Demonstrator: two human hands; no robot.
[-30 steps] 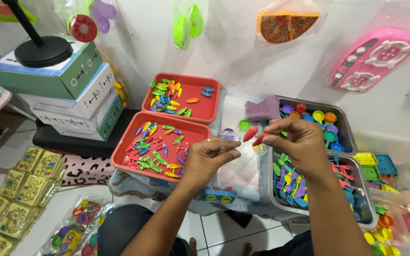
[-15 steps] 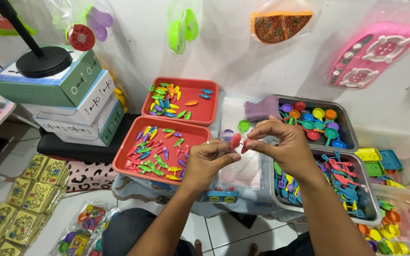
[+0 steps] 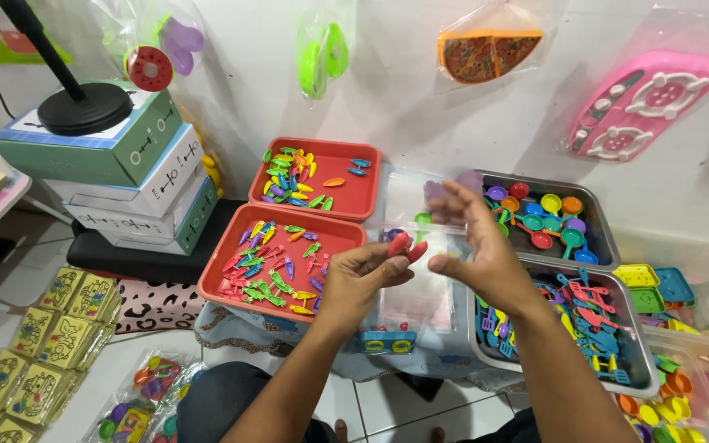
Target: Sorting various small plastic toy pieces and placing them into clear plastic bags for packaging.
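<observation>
Left of the fingers: stacked boxes (image 3: 116, 176), then two red trays (image 3: 240, 283) of small coloured pieces. Left hand (image 3: 363, 275), fingers curled shut, pinches small red toy pieces (image 3: 404, 244) at its fingertips, just above a clear plastic bag (image 3: 416, 287). Right hand (image 3: 482, 258), thumb and forefinger closed, appears to hold the bag's top edge, though blur hides the contact. Pieces judged light, stiff, slippery; pinch mid-body. Bag limp; grip its rim. Right of the fingers: metal trays (image 3: 596, 234) of toy utensils.
</observation>
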